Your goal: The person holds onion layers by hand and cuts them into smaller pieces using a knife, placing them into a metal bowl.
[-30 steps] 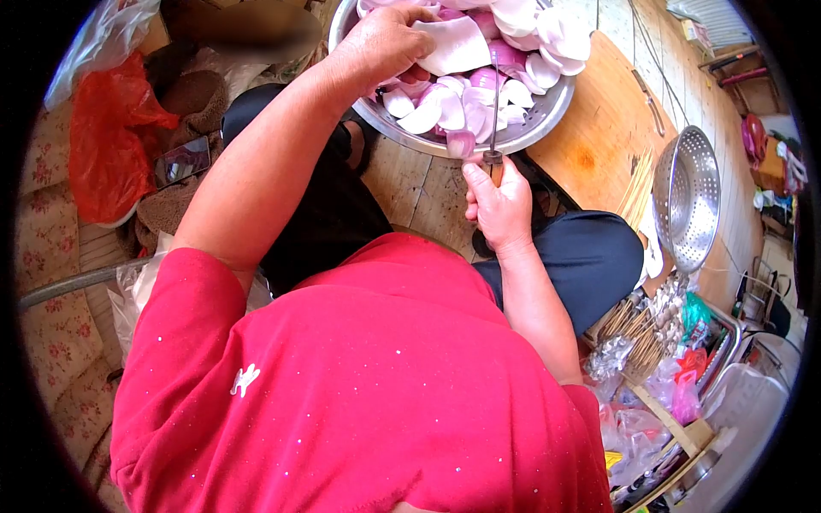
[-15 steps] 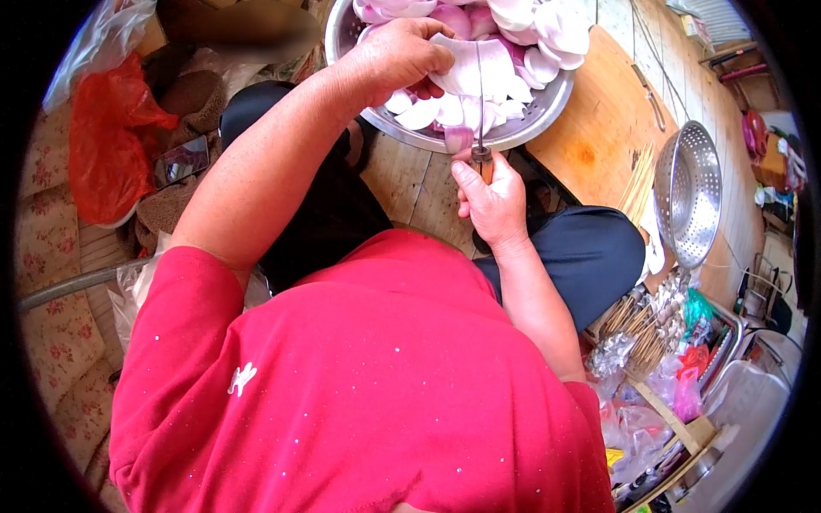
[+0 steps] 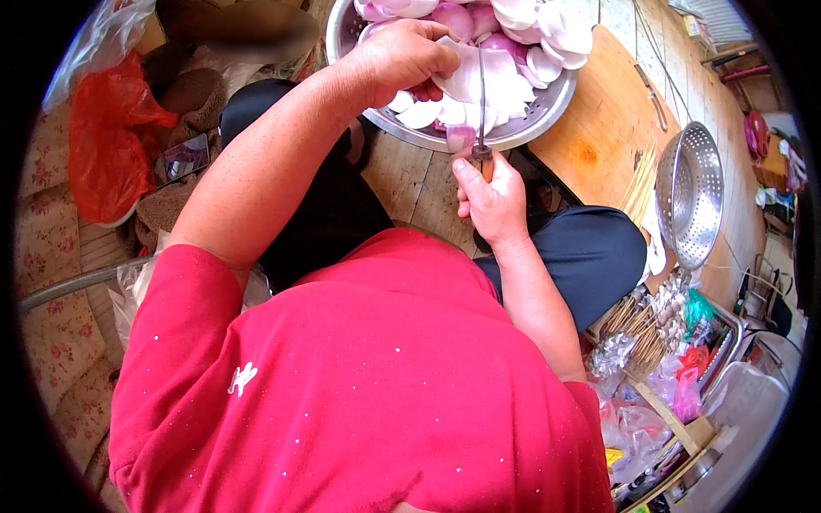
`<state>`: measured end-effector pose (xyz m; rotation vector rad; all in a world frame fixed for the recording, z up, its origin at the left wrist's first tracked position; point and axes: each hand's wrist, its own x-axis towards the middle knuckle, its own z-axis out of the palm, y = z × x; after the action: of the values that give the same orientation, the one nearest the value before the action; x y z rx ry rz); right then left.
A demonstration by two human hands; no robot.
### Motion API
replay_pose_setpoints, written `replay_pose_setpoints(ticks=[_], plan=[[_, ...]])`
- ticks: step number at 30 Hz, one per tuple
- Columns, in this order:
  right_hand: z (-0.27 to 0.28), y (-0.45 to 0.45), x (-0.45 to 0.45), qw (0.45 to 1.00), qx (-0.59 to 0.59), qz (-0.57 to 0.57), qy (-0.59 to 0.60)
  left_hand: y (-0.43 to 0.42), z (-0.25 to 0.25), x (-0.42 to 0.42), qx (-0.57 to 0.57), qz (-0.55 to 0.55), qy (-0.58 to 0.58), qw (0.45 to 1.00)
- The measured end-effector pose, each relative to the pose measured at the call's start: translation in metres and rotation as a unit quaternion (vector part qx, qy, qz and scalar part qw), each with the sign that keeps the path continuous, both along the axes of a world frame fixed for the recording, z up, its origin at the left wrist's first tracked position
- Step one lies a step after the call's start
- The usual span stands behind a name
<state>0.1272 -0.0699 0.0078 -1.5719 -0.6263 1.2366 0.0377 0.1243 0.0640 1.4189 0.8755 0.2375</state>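
Note:
My left hand (image 3: 406, 61) pinches a pale onion piece (image 3: 463, 79) between thumb and fingers. My right hand (image 3: 493, 198) is wrapped round the wooden handle of a long, thin metal tool (image 3: 481, 103); I cannot tell whether its shaft is a spike or a blade seen edge-on. That shaft points away from me and crosses in front of the pale piece. A small purple onion piece (image 3: 460, 139) is beside the shaft, close to the handle. Just beyond both hands stands a metal colander (image 3: 547, 115) heaped with peeled purple-white onion layers (image 3: 560, 34).
Right of the colander lies a wooden board (image 3: 590, 128) with a knife (image 3: 652, 97) and thin bamboo sticks (image 3: 640, 184). A second colander (image 3: 689, 195) leans there. Filled skewers (image 3: 646, 329) lie at lower right. On the left hangs a red plastic bag (image 3: 111, 141).

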Motion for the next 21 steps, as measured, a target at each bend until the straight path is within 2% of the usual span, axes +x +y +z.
replay_pose_setpoints(ticks=[9,14,18,21], plan=[[0.005,0.017,0.005,1.0,-0.021,-0.012,0.008,-0.004,0.0,0.0,-0.043,-0.039,-0.003,0.998],[-0.001,0.039,0.016,0.999,0.005,-0.018,0.038,-0.006,-0.011,0.004,-0.134,-0.058,-0.008,0.989],[-0.005,0.042,0.019,0.999,0.002,-0.014,0.037,-0.007,-0.016,0.007,-0.13,-0.047,-0.001,0.99],[-0.003,0.037,0.014,0.998,0.007,-0.047,0.028,0.0,-0.017,0.008,0.004,-0.004,0.015,1.0]])
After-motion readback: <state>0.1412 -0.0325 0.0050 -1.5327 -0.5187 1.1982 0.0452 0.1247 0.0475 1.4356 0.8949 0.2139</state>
